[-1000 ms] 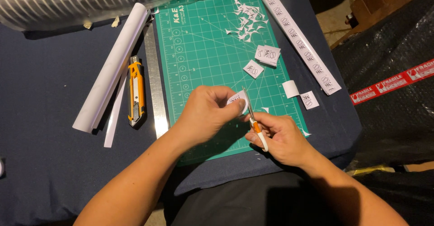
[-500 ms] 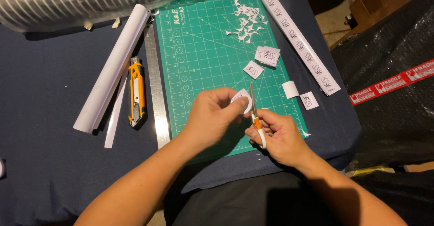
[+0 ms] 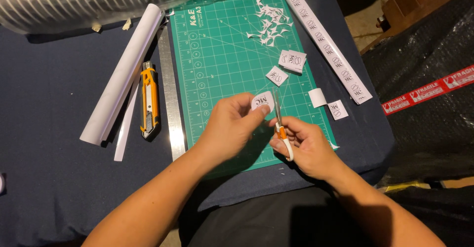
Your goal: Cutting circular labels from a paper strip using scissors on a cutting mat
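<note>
My left hand (image 3: 232, 126) pinches a small white paper label (image 3: 261, 101) with a printed oval mark, held just above the green cutting mat (image 3: 217, 54). My right hand (image 3: 303, 145) grips small scissors (image 3: 279, 123) with orange and white handles, blades pointing up beside the label's right edge. Both hands hover over the mat's near right part. Cut labels (image 3: 292, 61) and a single one (image 3: 277, 75) lie on the mat beyond the hands. A heap of white paper trimmings (image 3: 270, 23) sits at the mat's far end.
A long strip of printed labels (image 3: 327, 46) lies along the mat's right side, with two loose pieces (image 3: 328, 103) near it. A steel ruler (image 3: 169, 94), an orange utility knife (image 3: 149, 99) and a rolled white sheet (image 3: 123, 74) lie left of the mat. A plastic-wrapped bundle (image 3: 84, 0) lies at the back.
The label in my left hand has been turned and lifted slightly, and the scissors sit closer against its right edge. Everything on the table stays put.
</note>
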